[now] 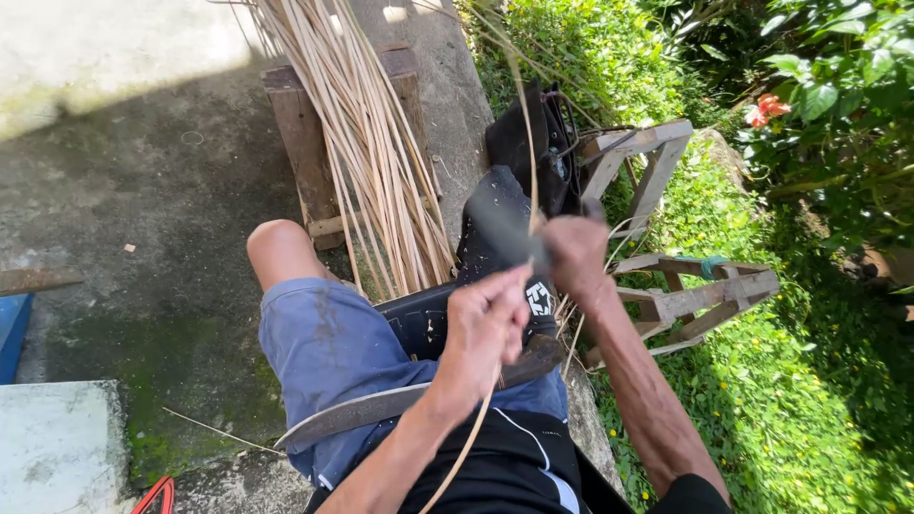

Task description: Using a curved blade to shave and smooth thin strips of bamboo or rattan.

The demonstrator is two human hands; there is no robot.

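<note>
Centrally, the left hand pinches a thin cane strip between thumb and fingers, closed on it just below the blade. The right hand lies at about one o'clock from the left, touching-close, fingers wrapped shut around the handle of a knife; the blade is blurred, so its exact edge angle cannot be told. The strip's long axis runs nearly twelve to six: it rises from the two hands toward the top of the view and trails down past the left wrist toward seven o'clock. The left hand is the nearer to the free lower length; the right is the nearer to the upper run.

Across the lap, on blue shorts, lies a long curved machete blade, its length running from eight to two o'clock, under the left forearm. At eleven o'clock a bundle of pale strips leans on a wooden stool. A black bag stands at twelve o'clock, a wooden frame at three o'clock on the grass, and the concrete floor lies at nine o'clock.
</note>
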